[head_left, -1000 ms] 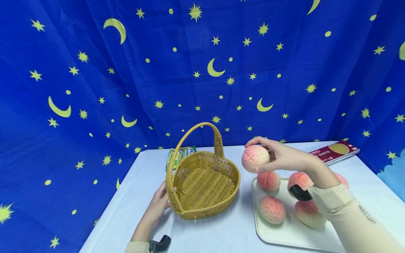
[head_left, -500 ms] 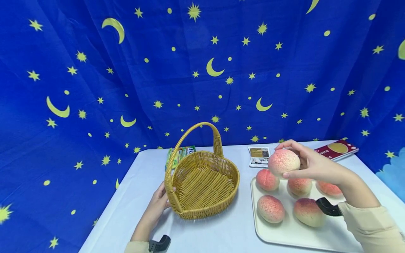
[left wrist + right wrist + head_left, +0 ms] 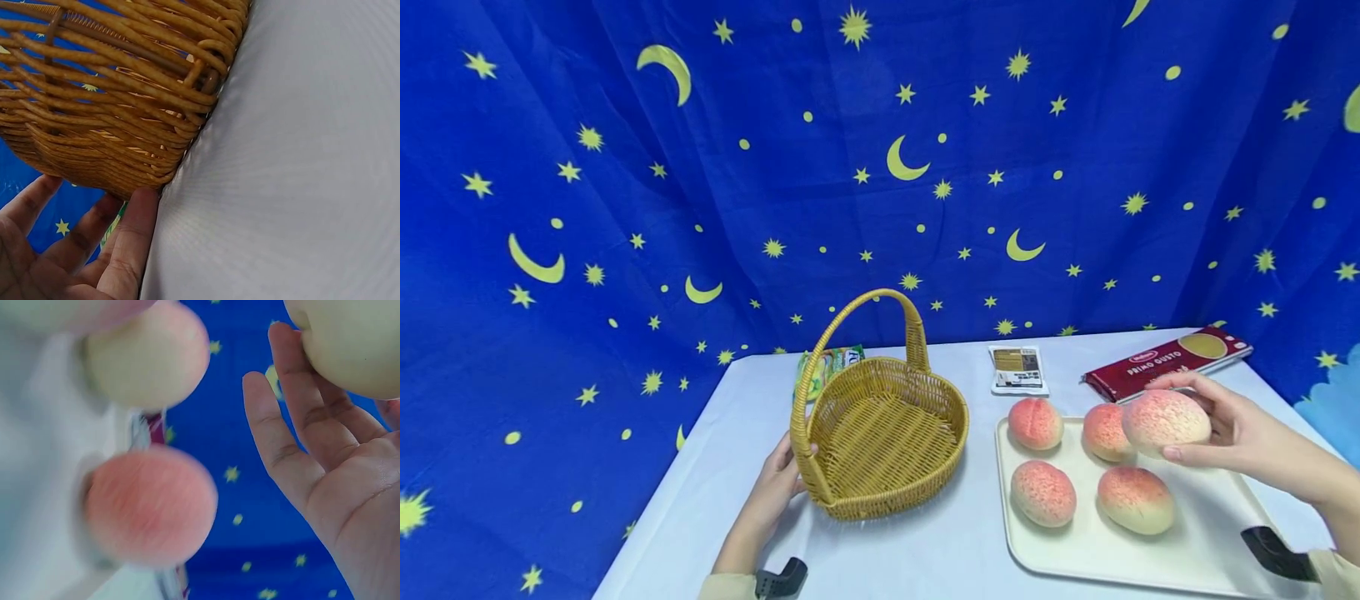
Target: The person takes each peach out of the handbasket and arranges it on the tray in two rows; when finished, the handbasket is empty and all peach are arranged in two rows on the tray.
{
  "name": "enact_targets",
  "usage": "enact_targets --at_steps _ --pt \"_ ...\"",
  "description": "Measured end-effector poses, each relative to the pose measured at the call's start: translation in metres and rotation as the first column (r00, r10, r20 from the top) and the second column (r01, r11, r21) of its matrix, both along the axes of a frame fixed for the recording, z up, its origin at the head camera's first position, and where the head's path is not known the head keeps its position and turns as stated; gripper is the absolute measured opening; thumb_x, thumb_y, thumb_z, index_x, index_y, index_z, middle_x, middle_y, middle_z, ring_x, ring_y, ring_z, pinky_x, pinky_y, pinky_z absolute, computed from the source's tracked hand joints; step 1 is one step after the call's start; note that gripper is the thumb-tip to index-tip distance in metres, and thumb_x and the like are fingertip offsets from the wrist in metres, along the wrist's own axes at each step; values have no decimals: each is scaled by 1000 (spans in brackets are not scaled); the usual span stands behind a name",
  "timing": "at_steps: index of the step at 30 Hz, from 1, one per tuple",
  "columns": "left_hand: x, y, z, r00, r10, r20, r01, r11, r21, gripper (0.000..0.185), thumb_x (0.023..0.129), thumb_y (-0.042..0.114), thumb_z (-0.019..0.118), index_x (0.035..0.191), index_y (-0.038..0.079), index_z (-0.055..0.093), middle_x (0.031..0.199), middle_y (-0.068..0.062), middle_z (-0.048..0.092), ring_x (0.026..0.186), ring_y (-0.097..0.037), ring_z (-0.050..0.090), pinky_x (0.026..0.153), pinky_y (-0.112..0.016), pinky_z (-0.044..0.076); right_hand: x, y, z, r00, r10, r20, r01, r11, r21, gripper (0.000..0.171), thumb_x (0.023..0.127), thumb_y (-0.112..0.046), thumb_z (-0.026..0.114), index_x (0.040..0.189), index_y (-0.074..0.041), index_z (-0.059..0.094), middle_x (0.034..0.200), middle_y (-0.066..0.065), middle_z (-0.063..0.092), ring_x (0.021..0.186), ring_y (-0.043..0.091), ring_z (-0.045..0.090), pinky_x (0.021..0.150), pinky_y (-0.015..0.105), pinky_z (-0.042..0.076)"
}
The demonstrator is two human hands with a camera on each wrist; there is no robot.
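Observation:
My right hand [image 3: 1240, 429] grips a pale pink peach [image 3: 1165, 421] between thumb and fingers, above the right part of a cream tray [image 3: 1195, 550]. In the right wrist view that peach [image 3: 356, 347] shows at the upper right against the fingers. Several pink peaches lie on the tray, among them a front peach [image 3: 1137, 500] and a back-left peach [image 3: 1036, 423]. My left hand [image 3: 771, 483] holds the left side of a wicker basket [image 3: 887, 500] by the base of its arched handle. In the left wrist view its fingers [image 3: 134, 231] touch the woven wall.
Behind the tray lie a small white-and-brown packet [image 3: 1018, 371] and a dark red PRIMO GUSTO package [image 3: 1165, 362]. A green packet [image 3: 835, 362] is partly hidden behind the basket. A blue curtain [image 3: 880, 167] with stars and moons hangs behind the white table [image 3: 955, 550].
My right hand has carried the peach rightward and slightly down, from the tray's back left to over its right part. The small packet and red package came into fuller view. My left hand stays on the basket.

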State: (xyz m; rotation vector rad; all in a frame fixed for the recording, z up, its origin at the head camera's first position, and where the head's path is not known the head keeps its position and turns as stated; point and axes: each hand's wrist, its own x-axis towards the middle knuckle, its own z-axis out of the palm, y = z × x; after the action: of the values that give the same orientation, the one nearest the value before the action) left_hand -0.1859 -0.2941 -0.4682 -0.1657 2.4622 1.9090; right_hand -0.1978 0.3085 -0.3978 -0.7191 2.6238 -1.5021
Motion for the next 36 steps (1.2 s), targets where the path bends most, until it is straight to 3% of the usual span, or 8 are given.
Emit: enact_targets --at_steps 3,10,15,22,28,36 --pt "1 0 -1 1000 8 10 -8 1000 0 67 107 44 63 167 25 38 173 -20 36 151 -43 49 104 -48 61 5 17 -13 996 -74 42 72 996 44 67 98 4 72 145 -32 43 120 -24 69 102 -1 70 78 21 63" --pt "3 -1 0 1000 14 19 -14 1000 -10 72 106 48 63 168 24 36 175 -20 33 156 -45 42 106 -50 60 14 36 -31 980 -192 58 183 975 128 61 98 -5 76 144 -32 44 119 -37 59 101 -10 64 75 20 60" --pt "2 -2 1 1000 12 17 -12 1000 -5 71 107 46 63 168 23 36 175 -20 33 154 -44 44 107 -50 60 17 46 -42 975 -222 25 219 970 106 64 95 1 77 141 -33 48 117 -41 54 99 -15 59 74 17 58" --pt "0 -2 2 1000 7 14 -7 1000 5 67 108 41 61 168 22 37 173 -21 37 149 -43 51 106 -48 61 23 57 -49 954 -299 35 291 946 142 71 93 -3 82 132 -50 45 105 -44 54 91 -15 60 69 18 57" --pt "-1 0 3 1000 0 20 0 1000 12 66 109 41 60 168 22 36 173 -21 36 148 -42 53 106 -48 61 27 62 -55 945 -327 10 323 936 139 77 90 0 84 130 -53 45 103 -44 56 90 -16 59 67 15 53" --pt "-1 1 3 1000 -3 14 3 1000 17 67 109 40 60 169 21 35 173 -22 36 146 -42 55 105 -46 61 28 66 -61 936 -347 52 331 923 197 73 93 -8 84 128 -55 40 101 -45 54 88 -17 57 69 17 55"
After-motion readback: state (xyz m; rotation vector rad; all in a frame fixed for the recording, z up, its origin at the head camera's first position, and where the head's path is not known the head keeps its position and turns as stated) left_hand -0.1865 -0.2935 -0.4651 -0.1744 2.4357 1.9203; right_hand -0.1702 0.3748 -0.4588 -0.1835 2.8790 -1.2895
